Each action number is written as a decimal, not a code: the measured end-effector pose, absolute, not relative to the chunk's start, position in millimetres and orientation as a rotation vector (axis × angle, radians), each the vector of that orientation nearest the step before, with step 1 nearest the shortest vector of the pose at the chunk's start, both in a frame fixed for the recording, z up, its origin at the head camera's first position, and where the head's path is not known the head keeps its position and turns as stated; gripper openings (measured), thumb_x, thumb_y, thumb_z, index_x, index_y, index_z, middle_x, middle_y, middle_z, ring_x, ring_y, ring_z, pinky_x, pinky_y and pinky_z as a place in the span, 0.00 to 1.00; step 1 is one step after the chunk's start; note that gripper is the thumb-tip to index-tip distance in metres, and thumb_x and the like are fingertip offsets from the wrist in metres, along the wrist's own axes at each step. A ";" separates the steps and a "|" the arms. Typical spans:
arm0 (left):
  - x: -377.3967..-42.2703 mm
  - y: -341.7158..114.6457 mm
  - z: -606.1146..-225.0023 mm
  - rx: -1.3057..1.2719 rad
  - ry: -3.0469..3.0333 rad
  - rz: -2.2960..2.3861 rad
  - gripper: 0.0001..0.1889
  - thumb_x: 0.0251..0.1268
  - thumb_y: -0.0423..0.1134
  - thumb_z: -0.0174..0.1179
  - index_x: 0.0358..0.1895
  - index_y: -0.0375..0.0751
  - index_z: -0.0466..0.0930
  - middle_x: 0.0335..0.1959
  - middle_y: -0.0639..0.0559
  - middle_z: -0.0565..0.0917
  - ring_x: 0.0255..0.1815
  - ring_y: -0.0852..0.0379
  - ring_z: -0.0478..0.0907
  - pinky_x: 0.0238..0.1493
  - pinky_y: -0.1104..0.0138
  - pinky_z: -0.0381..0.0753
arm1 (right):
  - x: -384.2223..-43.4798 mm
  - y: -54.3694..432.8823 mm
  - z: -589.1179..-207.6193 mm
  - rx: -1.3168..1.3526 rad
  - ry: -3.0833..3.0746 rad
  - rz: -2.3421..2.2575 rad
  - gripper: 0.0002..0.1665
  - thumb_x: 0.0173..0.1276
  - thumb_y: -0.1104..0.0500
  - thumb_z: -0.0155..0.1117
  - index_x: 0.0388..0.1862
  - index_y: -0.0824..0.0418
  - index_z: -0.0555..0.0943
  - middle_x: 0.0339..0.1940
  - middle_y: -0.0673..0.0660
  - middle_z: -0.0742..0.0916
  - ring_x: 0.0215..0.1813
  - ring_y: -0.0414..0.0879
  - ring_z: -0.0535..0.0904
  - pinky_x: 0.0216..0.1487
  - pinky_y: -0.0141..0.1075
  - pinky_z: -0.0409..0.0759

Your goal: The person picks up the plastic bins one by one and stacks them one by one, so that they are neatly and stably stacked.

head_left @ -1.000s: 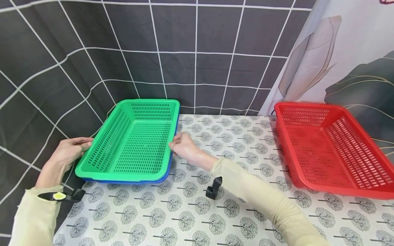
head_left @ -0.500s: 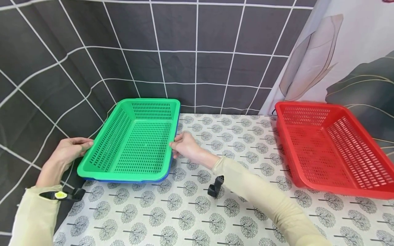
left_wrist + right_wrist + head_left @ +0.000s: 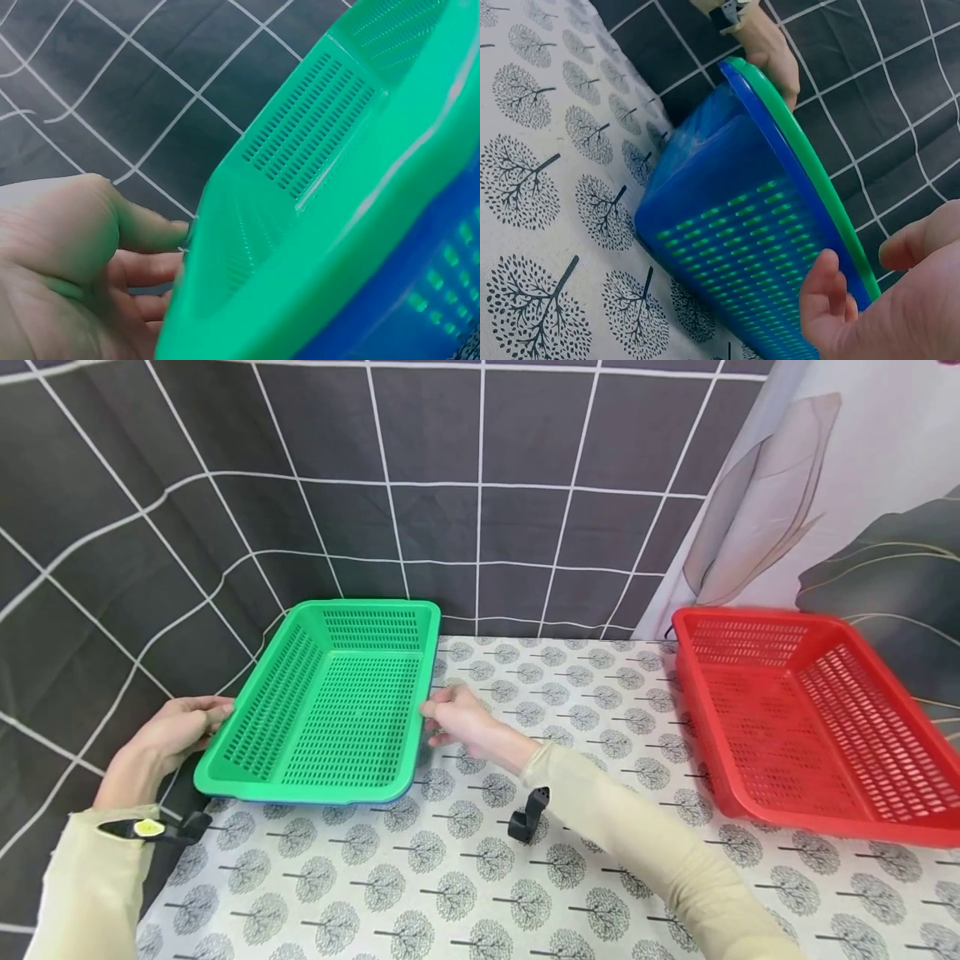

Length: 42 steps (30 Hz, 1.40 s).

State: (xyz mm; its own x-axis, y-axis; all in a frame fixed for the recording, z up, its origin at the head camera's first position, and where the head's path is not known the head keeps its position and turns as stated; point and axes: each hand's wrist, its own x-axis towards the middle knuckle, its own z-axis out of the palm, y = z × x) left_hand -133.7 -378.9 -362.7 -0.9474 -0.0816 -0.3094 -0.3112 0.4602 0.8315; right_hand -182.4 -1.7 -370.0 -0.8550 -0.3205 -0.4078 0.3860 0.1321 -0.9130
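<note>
A green plastic basket point(image 3: 348, 714) with slotted walls sits nested in a blue basket point(image 3: 705, 176) at the left of the table. In the head view only a thin strip of blue shows below the green rim. My left hand point(image 3: 176, 727) is at the left rim, thumb and fingers pinching its edge; in the left wrist view the fingertips are partly hidden behind the green wall. At the opposite side, my right hand point(image 3: 459, 717) holds the right rim. The right wrist view has its fingers curled against the blue side and its thumb on the green side.
A red slotted basket point(image 3: 795, 727) stands at the right of the table. Tree-patterned cloth point(image 3: 480, 877) covers the tabletop. A dark gridded curtain point(image 3: 525, 510) hangs close behind and to the left, near the left hand.
The green basket has shifted slightly right and sits a little lower over the blue one, so less blue shows. Both hands have moved slightly right with it.
</note>
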 end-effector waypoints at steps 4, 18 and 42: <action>-133.3 -378.6 -365.3 -0.328 2.469 1.533 0.21 0.80 0.35 0.43 0.63 0.18 0.66 0.31 0.67 0.79 0.30 0.67 0.76 0.31 0.71 0.79 | -182.7 -3.6 -371.4 0.042 1.889 -1.763 0.17 0.70 0.67 0.62 0.53 0.69 0.68 0.44 0.63 0.80 0.34 0.47 0.78 0.31 0.31 0.82; -130.2 -368.4 -362.0 -0.300 2.337 1.730 0.10 0.78 0.32 0.47 0.42 0.46 0.79 0.30 0.63 0.82 0.29 0.66 0.79 0.29 0.72 0.80 | -183.8 6.2 -370.8 -0.012 1.893 -1.781 0.13 0.70 0.71 0.60 0.49 0.73 0.70 0.39 0.62 0.80 0.33 0.46 0.76 0.35 0.29 0.81; -122.3 -310.3 -362.0 -0.155 2.369 1.672 0.22 0.80 0.32 0.45 0.63 0.11 0.58 0.35 0.58 0.82 0.34 0.66 0.81 0.36 0.71 0.83 | -183.4 76.5 -369.7 -0.132 1.924 -1.774 0.15 0.72 0.71 0.57 0.54 0.76 0.69 0.41 0.61 0.80 0.38 0.46 0.78 0.56 0.47 0.80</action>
State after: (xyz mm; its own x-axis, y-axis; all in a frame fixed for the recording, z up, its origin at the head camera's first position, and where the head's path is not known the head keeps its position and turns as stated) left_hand -122.3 -310.3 -362.0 -0.9663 0.0498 -0.2526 -0.2214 0.3404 0.9138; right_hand -183.4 76.5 -369.7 -0.8627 -0.4058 -0.3019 0.2680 0.1395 -0.9533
